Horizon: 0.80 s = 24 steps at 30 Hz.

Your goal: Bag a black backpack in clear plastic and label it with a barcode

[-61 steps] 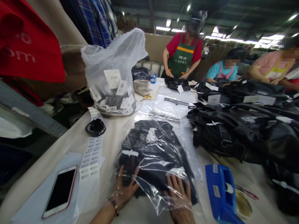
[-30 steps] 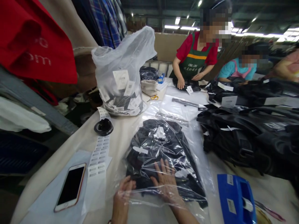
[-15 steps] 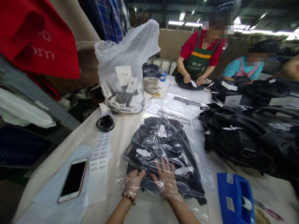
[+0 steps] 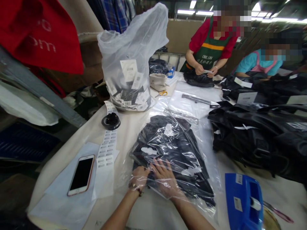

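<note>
A black fabric item (image 4: 172,150) lies flat in a clear plastic bag (image 4: 127,166), with white paper pieces showing on it; its exact kind I cannot tell. Shiny film covers both hands at the bag's near end, so they appear to be inside it. My left hand (image 4: 140,177), with a bead bracelet at the wrist, is curled at the item's near left corner, its thumb pointing right. Beside it, my right hand (image 4: 164,179) rests flat on the black fabric with fingers spread.
Left are a phone (image 4: 82,175), a barcode label strip (image 4: 106,150) and a black tape roll (image 4: 111,121). A bag of tags (image 4: 130,76) and yellow scissors (image 4: 161,93) stand farther back. Right are black bags (image 4: 259,137) and a blue dispenser (image 4: 243,201). Two co-workers (image 4: 208,48) work beyond.
My right hand has slid left, closer to my left hand, across the fabric. The camera view has tilted down slightly. The co-worker in the green apron has lifted the white paper.
</note>
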Available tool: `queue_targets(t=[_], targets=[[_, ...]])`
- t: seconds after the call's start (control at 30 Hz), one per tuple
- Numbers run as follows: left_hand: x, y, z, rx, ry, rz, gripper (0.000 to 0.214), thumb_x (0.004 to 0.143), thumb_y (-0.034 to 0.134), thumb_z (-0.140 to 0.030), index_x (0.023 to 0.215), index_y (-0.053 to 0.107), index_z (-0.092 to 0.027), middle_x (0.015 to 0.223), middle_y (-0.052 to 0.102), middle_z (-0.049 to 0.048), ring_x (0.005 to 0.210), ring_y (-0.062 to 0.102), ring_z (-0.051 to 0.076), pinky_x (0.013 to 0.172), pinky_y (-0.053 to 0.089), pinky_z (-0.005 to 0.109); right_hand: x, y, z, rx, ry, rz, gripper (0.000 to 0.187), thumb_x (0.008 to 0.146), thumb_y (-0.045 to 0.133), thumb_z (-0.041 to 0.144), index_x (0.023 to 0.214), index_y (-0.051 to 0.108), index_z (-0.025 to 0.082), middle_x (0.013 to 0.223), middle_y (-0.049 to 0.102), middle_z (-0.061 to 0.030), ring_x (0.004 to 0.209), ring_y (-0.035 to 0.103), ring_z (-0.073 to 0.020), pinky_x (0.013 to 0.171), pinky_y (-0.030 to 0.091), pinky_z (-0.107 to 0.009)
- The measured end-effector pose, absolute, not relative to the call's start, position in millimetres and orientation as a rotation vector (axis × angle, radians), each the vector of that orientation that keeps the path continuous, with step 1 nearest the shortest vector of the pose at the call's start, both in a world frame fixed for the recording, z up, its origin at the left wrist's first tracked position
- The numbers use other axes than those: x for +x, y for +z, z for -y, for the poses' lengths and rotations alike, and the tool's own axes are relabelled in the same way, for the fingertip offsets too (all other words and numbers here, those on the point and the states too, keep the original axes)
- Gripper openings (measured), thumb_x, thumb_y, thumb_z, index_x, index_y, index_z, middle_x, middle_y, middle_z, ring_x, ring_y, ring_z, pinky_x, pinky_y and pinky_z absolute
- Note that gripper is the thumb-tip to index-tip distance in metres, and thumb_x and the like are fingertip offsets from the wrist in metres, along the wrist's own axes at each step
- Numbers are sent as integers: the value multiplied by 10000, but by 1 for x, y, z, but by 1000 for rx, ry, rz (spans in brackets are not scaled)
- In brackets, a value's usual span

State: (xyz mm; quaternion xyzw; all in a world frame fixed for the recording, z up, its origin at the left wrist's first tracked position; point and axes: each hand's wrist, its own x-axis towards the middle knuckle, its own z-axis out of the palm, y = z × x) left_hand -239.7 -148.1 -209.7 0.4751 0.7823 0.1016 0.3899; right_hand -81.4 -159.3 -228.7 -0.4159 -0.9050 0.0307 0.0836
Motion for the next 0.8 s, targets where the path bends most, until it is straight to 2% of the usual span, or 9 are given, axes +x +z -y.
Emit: queue_targets(t=[0.1, 0.23, 0.33, 0.4, 0.5, 0.63, 0.7, 0.8], targets=[[-239, -210, 143, 1170, 267, -1988, 301, 760, 561, -343, 524, 562, -156, 676, 636, 141, 681, 605, 242, 581, 368, 281, -84, -234, 159, -1300, 100, 2660, 471, 920, 331, 233, 1387, 285, 276, 1458, 242, 31, 1330, 239, -207, 1099, 99, -476], [-242, -205, 153, 1136, 381, -1935, 335, 759, 547, -385, 504, 532, -169, 579, 583, 54, 624, 576, 180, 559, 376, 236, -85, -236, 159, -1324, 94, 2627, 481, 916, 355, 246, 1390, 280, 271, 1452, 257, 30, 1328, 242, -209, 1099, 119, -471], [-250, -204, 186, 1102, 444, -1901, 276, 802, 447, -378, 685, 598, -179, 504, 514, -20, 507, 516, 132, 501, 367, 214, -85, -233, 158, -1320, 125, 2629, 480, 919, 350, 252, 1392, 275, 277, 1453, 250, 34, 1331, 232, -215, 1090, 147, -479], [-255, -210, 212, 1021, 504, -1891, 248, 770, 465, -379, 797, 607, -178, 464, 479, -49, 423, 462, 118, 450, 349, 213, -84, -229, 157, -1312, 170, 2645, 481, 925, 336, 270, 1398, 254, 280, 1458, 235, 39, 1336, 220, -218, 1086, 151, -491], [-259, -224, 239, 629, 749, -1853, 313, 660, 598, -393, 854, 576, -148, 502, 535, -35, 386, 472, 114, 393, 348, 210, -81, -224, 154, -1284, 276, 2682, 523, 914, 355, 371, 1410, 225, 264, 1466, 213, 19, 1344, 196, -238, 1081, 157, -510], [-253, -235, 235, 100, 1062, -1711, 473, 611, 683, -220, 1036, 493, -135, 682, 633, 25, 471, 578, 128, 422, 421, 202, -76, -219, 151, -1236, 376, 2747, 671, 849, 418, 509, 1420, 210, 223, 1480, 169, -29, 1356, 144, -277, 1080, 135, -530], [-251, -234, 226, -7, 1109, -1657, 441, 632, 661, -159, 1030, 474, -141, 653, 624, 14, 455, 573, 126, 412, 416, 195, -74, -218, 150, -1221, 404, 2782, 751, 810, 447, 562, 1425, 191, 216, 1484, 150, -43, 1357, 127, -290, 1079, 127, -536], [-251, -229, 216, -65, 1114, -1622, 286, 681, 609, -158, 939, 486, -139, 587, 602, 10, 444, 570, 134, 403, 405, 194, -73, -219, 150, -1176, 391, 2834, 881, 749, 482, 632, 1434, 145, 192, 1488, 111, -66, 1353, 124, -317, 1075, 123, -548]])
